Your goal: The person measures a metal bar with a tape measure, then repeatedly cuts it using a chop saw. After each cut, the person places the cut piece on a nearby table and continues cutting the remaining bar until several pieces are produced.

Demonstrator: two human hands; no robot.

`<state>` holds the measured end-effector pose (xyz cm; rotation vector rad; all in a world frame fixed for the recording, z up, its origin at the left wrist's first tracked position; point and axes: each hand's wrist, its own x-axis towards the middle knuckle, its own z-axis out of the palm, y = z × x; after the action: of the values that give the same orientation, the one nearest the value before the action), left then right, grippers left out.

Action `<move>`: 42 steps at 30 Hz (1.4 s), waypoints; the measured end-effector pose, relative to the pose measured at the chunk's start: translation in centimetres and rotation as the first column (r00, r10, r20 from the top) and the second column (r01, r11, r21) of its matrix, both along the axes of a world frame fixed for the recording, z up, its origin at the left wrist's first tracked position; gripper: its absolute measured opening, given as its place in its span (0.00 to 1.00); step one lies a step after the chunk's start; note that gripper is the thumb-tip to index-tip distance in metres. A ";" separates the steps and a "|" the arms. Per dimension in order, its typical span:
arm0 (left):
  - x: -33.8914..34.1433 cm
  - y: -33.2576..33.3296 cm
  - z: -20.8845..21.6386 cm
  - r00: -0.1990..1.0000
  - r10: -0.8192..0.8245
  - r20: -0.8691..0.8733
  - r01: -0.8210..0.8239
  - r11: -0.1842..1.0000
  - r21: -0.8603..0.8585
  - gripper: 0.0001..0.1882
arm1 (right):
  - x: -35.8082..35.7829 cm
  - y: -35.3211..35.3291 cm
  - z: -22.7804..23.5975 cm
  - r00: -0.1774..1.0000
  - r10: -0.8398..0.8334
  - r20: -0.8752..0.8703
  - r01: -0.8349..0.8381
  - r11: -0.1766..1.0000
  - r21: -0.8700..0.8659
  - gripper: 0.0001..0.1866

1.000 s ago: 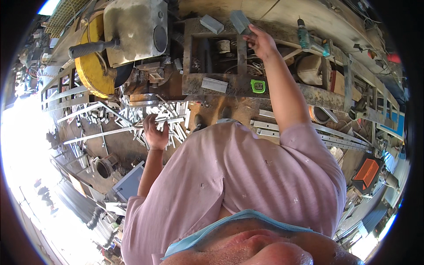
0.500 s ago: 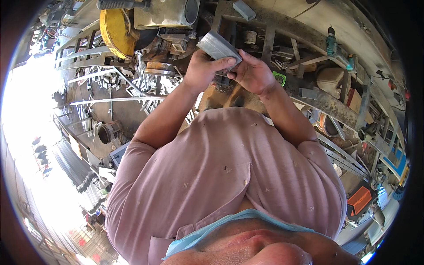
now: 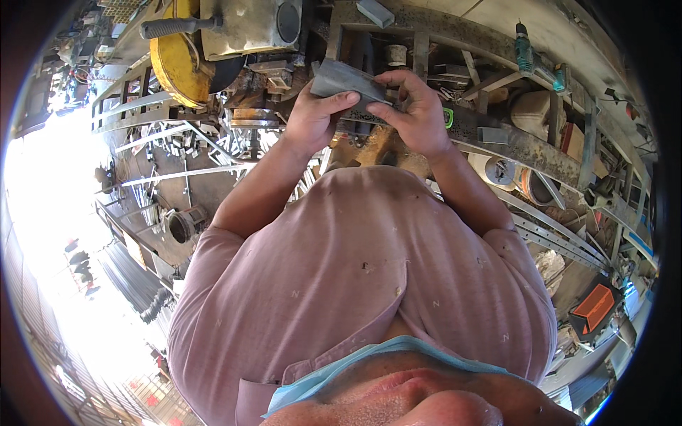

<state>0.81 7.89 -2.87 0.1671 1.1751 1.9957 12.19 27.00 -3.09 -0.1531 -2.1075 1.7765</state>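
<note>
A short grey metal tube piece (image 3: pixel 347 79) with flat sides is held up between both hands, in front of my chest. My left hand (image 3: pixel 312 119) grips its left end, the thumb lying along the near side and the other fingers hidden behind. At the piece's right end, my right hand (image 3: pixel 419 113) pinches the edge between thumb and bent fingers. A cut-off saw with a yellow blade guard (image 3: pixel 170 60) and a dark handle (image 3: pixel 177 27) stands just to the left of the hands.
A metal frame bench (image 3: pixel 455 50) spans the far side. On it lie a small grey tube offcut (image 3: pixel 375 12), another offcut (image 3: pixel 493 135), a teal cordless drill (image 3: pixel 524 51) and a green-cased tape measure (image 3: pixel 448 117). Scrap strips (image 3: pixel 174 142) litter the floor at left.
The metal piece has turned to a flatter angle. My right hand has shifted from an opened palm beside its end to pinching it with thumb and fingers.
</note>
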 end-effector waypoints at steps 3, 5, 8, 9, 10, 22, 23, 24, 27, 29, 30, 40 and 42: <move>-0.8 0.0 -0.2 1.000 0.011 -0.025 -0.009 0.998 0.065 0.32 | 0.3 0.1 0.7 0.991 -0.081 -0.107 0.106 0.962 0.251 0.27; -1.7 -0.4 -0.2 0.997 -0.035 -0.074 0.047 0.985 0.168 0.33 | 0.4 0.5 1.2 0.972 -0.071 -0.225 0.145 0.933 0.330 0.29; -2.7 -1.2 -0.1 0.985 -0.090 -0.147 0.126 0.959 0.254 0.35 | 0.6 0.8 2.1 0.945 -0.048 -0.324 0.197 0.874 0.445 0.30; -2.7 -1.5 -0.2 0.981 -0.085 -0.174 0.128 0.959 0.252 0.35 | 0.7 0.9 2.4 0.939 -0.037 -0.342 0.209 0.852 0.480 0.30; -2.8 -1.8 -0.3 0.977 -0.078 -0.201 0.127 0.961 0.246 0.35 | 0.7 1.0 2.7 0.939 -0.029 -0.342 0.211 0.834 0.509 0.30; -1.8 -12.8 -5.8 0.883 0.097 -0.458 -0.334 0.816 -0.471 0.09 | -3.4 9.2 -5.3 0.864 -0.481 0.148 0.485 0.875 0.014 0.26; -1.4 -14.2 -6.2 0.869 0.058 -0.491 -0.353 0.769 -0.534 0.10 | -4.9 10.8 -7.2 0.823 -0.537 0.186 0.560 0.822 -0.105 0.26; -0.7 -15.5 -6.8 0.880 0.098 -0.465 -0.371 0.754 -0.542 0.10 | -6.6 12.2 -9.2 0.803 -0.572 0.169 0.596 0.776 -0.206 0.27; 0.5 -19.4 -8.3 0.904 0.093 -0.418 -0.371 0.657 -0.656 0.09 | -11.6 15.3 -14.3 0.696 -0.676 0.242 0.717 0.643 -0.269 0.29; 1.4 -21.3 -9.5 0.898 0.159 -0.410 -0.401 0.681 -0.613 0.10 | -13.6 16.2 -16.2 0.618 -0.704 0.350 0.786 0.568 -0.243 0.29; 1.5 -22.3 -9.7 0.897 0.099 -0.430 -0.396 0.611 -0.686 0.10 | -14.9 16.2 -16.9 0.584 -0.698 0.415 0.810 0.536 -0.237 0.29; -0.5 -28.3 -11.4 0.487 -0.278 -0.828 -0.761 0.330 -0.558 0.10 | -15.5 13.1 -16.2 0.588 -0.796 0.146 0.655 0.574 0.492 0.32; -1.5 -29.2 -12.9 0.444 -0.365 -0.818 -0.816 0.212 -0.538 0.17 | -12.5 10.6 -14.8 0.682 -0.712 0.168 0.673 0.700 0.237 0.29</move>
<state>-0.67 -21.26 -15.80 0.3435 3.2195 0.8008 -0.32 37.61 -17.94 -1.0432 -1.9338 1.1548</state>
